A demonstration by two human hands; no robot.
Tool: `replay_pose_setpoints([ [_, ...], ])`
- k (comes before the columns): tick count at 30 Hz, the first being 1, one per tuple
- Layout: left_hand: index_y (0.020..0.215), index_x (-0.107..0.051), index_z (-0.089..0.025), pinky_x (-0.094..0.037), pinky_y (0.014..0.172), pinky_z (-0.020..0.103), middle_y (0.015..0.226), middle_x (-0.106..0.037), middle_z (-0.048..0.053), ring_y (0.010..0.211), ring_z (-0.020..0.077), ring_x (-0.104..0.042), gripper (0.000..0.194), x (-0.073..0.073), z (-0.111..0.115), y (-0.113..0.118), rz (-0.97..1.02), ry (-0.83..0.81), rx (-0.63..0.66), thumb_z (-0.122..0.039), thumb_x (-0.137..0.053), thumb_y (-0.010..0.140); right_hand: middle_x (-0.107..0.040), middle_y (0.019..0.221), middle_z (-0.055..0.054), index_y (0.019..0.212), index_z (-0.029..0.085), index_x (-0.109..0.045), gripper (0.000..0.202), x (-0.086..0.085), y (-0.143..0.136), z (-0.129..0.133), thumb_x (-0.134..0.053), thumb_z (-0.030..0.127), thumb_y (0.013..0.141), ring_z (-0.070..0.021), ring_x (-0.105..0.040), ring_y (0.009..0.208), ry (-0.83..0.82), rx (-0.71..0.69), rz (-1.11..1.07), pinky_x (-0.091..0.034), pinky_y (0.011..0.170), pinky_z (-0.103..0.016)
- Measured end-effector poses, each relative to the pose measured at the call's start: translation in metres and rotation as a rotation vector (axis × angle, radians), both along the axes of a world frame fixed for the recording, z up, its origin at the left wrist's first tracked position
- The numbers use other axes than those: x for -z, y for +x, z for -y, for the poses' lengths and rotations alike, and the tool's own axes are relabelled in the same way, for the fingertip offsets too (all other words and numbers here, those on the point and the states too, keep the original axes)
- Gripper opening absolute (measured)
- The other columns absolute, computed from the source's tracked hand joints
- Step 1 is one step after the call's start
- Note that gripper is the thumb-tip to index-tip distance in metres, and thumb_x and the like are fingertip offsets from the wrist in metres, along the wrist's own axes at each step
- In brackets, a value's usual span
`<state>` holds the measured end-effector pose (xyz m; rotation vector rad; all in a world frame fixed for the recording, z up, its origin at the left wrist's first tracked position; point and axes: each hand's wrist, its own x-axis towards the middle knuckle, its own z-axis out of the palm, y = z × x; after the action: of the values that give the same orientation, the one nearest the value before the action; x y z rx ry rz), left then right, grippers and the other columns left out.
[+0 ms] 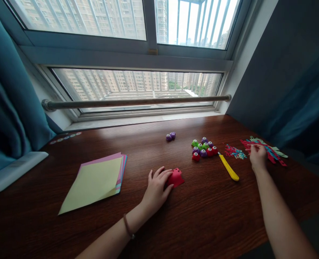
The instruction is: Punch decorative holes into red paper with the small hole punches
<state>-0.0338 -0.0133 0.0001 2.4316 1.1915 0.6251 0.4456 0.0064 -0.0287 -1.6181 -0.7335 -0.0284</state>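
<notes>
A red paper piece with small dark marks near its far edge lies flat on the wooden table, left of the yellow-handled tool. Its left side is covered by the left hand, with fingers spread and slightly bent—apparently, it is being steadied while paper strips are being sorted. To the right of the tool, the pile of coloured strips is touched by the right hand, whose fingertips are drawn together; whether a strip is gripped cannot be told. For one strip to be separated, a light, precise pinch would be needed—with the coloured snippets, just beside the tool, left undisturbed.
</notes>
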Motion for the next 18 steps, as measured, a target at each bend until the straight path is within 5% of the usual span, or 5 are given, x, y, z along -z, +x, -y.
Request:
replay_pose_setpoints([
  [9, 0.117, -0.046, -0.027, -0.010, 0.103, 0.054, 0.123, -0.051, 0.002, 0.124, 0.0236, -0.031, 0.039, -0.0030, 0.0031, 0.0001, 0.016, -0.037, -0.004, -0.023, -0.054, 0.079, -0.055, 0.060, -0.004, 0.074, 0.014, -0.052, 0.011, -0.0086, -0.0007, 0.0078, -0.058, 0.010, 0.066, -0.0141, -0.053, 0.050, 0.163, 0.106, -0.166, -0.046, 0.055, -0.029],
  [18, 0.118, -0.046, -0.025, -0.013, 0.103, 0.052, 0.122, -0.051, 0.005, 0.122, 0.0232, -0.035, 0.045, -0.0036, 0.0020, -0.0013, 0.084, -0.054, -0.029, -0.019, -0.058, 0.075, -0.061, 0.071, -0.011, 0.075, 0.012, -0.062, 0.016, -0.0061, -0.0011, 0.0083, -0.061, 0.008, 0.060, -0.0226, -0.061, 0.069, 0.173, 0.138, -0.198, -0.050, 0.075, -0.036],
])
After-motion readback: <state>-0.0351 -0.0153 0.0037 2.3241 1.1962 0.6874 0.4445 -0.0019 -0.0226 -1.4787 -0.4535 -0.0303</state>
